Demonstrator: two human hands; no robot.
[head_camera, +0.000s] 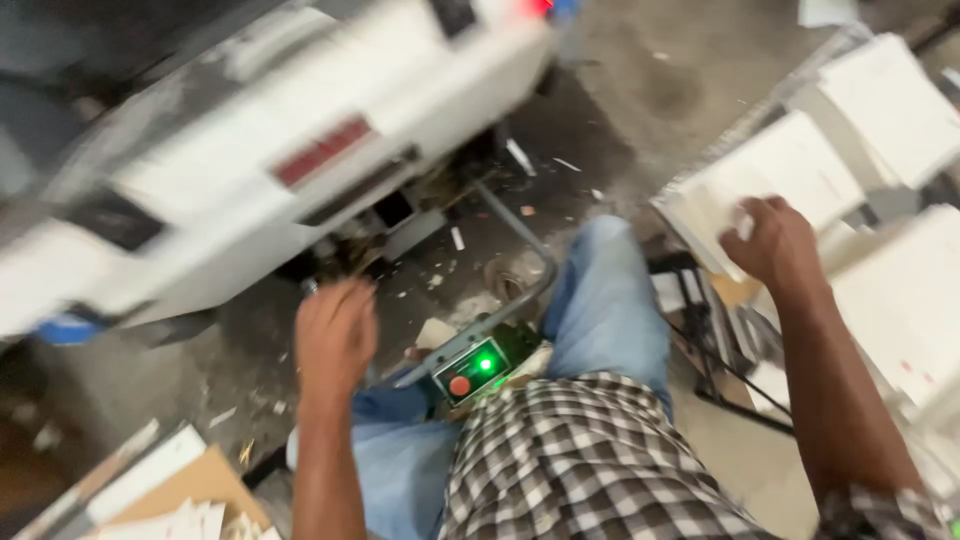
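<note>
The right hand (775, 240) is closing on a paper stack (770, 185) at two o'clock; lifting squarely seems wise. The left hand (335, 335) is hanging loosely curled, empty, near the machine (260, 150).

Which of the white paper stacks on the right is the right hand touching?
The right hand rests on the nearest, lowest-left white paper stack; the other stacks lie farther right, untouched.

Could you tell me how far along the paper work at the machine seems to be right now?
Done: nothing finished shows for certain. In hand: the right hand reaches onto the white paper stacks at the right, while the left hand hangs empty below the white machine. Left: several stacks remain; whether they are processed cannot be told.
</note>
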